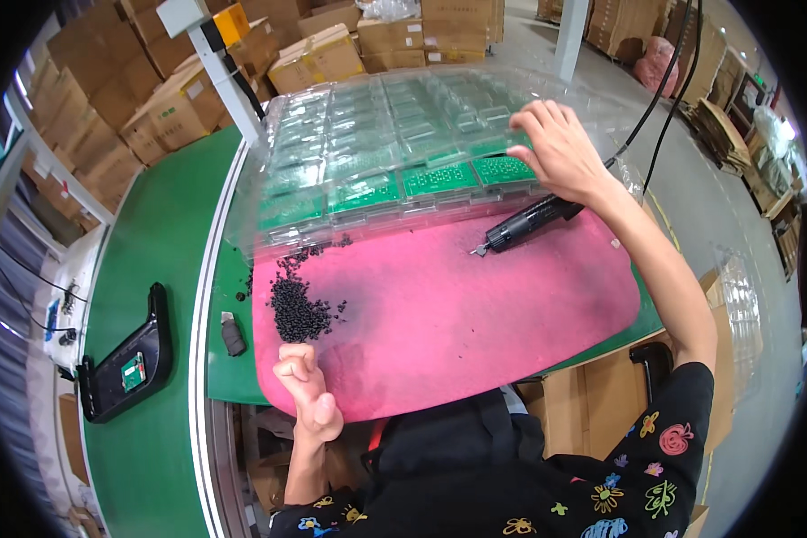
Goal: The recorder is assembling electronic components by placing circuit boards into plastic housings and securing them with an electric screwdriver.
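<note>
My left hand (307, 392) is at the near left edge of the pink mat (475, 314), fingers curled in. Whatever it may hold is hidden. Just beyond its knuckles lies a heap of small black screws (303, 309). My right hand (558, 148) reaches over the right part of the clear plastic blister trays (394, 117), with thumb and fingers apart; I cannot tell whether it touches them. Green circuit boards (439, 179) show in the tray pockets along the near side. Below my right wrist a black electric screwdriver (533, 222) lies on the mat, its tip pointing left.
A small dark object (232, 334) lies left of the mat. On the green conveyor belt (143, 466) sits a black plastic housing (130, 368) with a small board inside. A metal post (229, 85) and a hanging black cable (659, 99) flank the trays. Cardboard boxes (318, 58) stack behind.
</note>
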`<state>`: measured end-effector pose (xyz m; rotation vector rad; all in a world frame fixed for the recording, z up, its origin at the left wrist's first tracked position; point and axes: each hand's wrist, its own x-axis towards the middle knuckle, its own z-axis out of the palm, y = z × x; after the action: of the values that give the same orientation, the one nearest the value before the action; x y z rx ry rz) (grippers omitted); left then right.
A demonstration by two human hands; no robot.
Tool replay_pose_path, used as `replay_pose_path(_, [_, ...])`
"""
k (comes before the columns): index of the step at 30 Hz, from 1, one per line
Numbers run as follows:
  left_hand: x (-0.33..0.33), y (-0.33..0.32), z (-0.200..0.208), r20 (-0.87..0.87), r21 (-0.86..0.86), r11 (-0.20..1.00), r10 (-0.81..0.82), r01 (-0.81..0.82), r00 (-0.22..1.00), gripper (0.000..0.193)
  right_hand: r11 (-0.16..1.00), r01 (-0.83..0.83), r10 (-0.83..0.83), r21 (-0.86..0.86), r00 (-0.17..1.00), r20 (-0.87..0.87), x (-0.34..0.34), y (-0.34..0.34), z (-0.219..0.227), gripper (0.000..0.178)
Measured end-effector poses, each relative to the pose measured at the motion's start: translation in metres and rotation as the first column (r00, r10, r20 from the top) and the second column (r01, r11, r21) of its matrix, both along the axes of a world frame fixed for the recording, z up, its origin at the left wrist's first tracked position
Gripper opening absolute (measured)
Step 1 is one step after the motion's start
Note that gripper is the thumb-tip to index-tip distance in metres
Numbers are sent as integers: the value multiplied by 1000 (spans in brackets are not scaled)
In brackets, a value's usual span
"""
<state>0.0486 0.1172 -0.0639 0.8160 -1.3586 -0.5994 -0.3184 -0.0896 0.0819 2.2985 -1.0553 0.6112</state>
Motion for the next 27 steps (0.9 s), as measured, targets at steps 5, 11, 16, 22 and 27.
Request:
replay_pose_path(5, [-5, 1, -2, 161, -52, 997, -40, 49, 986, 29, 891, 79, -125, -446, 989, -74, 13, -22, 43, 18])
replay_pose_path(11, [-3, 4, 1, 271, -21, 1000, 25, -20, 962, 29, 822, 199, -59, -533, 962, 267, 33, 31, 113, 22])
replay_pose_path(16, [-6, 0, 9, 448, -65, 996, 81, -58, 890, 28, 745, 138, 192, -653, 893, 408, 22, 84, 158, 24])
replay_pose_path(22, [-61, 3, 33, 481, -213, 959, -62, 185, 875, 10, 876, -100, 481, -472, 253, 839, -4, 92, 181, 14])
replay_pose_path(27, [-137, 20, 26, 479, -302, 668, -510, 680, 714, 6, 827, 38, 561, -561, -124, 818, -70, 166, 126, 32])
